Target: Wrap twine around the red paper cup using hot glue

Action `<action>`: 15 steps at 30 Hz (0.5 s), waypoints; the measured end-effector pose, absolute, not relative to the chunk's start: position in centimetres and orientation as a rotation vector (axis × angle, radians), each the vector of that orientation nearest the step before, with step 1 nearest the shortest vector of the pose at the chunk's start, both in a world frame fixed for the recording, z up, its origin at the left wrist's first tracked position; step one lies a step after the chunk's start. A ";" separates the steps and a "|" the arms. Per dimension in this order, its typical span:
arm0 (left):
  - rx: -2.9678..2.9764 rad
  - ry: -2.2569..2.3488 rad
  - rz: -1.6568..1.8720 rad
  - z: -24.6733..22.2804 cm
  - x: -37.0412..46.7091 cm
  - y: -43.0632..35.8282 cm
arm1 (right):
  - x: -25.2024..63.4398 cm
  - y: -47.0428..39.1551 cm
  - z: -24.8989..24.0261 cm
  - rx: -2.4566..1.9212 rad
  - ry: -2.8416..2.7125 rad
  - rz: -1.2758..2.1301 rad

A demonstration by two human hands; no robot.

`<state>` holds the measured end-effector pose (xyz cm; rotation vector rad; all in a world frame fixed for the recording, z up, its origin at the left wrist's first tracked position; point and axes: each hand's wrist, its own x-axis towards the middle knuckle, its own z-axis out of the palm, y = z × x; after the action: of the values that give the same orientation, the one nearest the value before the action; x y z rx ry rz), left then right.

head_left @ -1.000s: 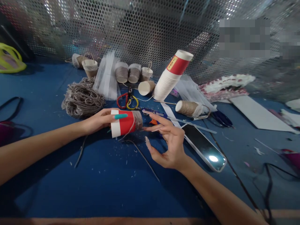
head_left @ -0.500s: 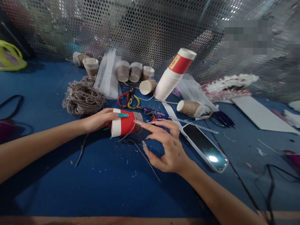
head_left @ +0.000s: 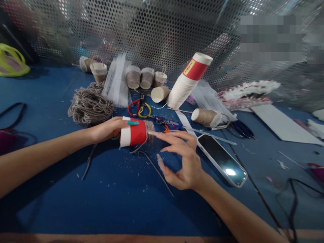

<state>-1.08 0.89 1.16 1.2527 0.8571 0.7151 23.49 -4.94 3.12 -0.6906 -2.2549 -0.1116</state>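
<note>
A red and white paper cup [head_left: 138, 133] lies on its side, with my left hand [head_left: 110, 130] wrapped round its white rim end. Grey cord [head_left: 150, 128] is wound in several turns about the base end of the cup. My right hand [head_left: 181, 153] reaches in from the right, fingers spread, its index fingertip touching the wound cord. A loose length of that cord [head_left: 158, 172] trails from below the cup over the blue table. Behind my left hand sits a tangled grey cord bundle [head_left: 91, 104].
Scissors [head_left: 139, 108], a blue glue gun [head_left: 168, 123] and a phone [head_left: 222, 158] lie just beyond my hands. A leaning stack of paper cups [head_left: 186, 82] and several cord-wrapped cups [head_left: 133, 77] stand near the perforated metal panel [head_left: 164, 30]. White netting strips [head_left: 117, 82] rest beside them.
My right index fingertip has shifted slightly right along the wound cord, and the right hand has moved a little right and down. My left hand keeps its hold on the cup.
</note>
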 end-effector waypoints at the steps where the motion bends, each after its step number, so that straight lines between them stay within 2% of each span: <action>1: 1.211 0.868 0.707 1.2 -1.0 0.9 | 23.5 -4.9 3.1 -0.720 -2.277 -0.112; 15: 1.082 0.847 0.665 1.8 -1.2 0.8 | 23.6 -5.2 3.4 -0.710 -2.256 -0.177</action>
<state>-1.24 0.82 1.84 1.0820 0.8473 0.6650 23.55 -5.18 3.41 -0.7104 -2.2556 -0.1771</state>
